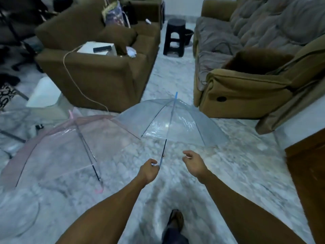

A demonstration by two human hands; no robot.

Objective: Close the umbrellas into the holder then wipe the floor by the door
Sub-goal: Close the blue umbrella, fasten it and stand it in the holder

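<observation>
Marble floor fills the frame, where your left hand [149,169] grips the open blue umbrella [173,123] by its handle at centre, likely to close it, right hand [194,161] empty, fingers loosely spread, beside it.

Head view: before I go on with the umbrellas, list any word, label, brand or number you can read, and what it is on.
None can be read.
Printed bag on the brown armchair: a coloured pattern, too blurred to tell any lettering.
Dark flat device on the white box: no marking legible.
Blue-tipped clear umbrella and pink-trimmed clear umbrella: no print visible.
</observation>
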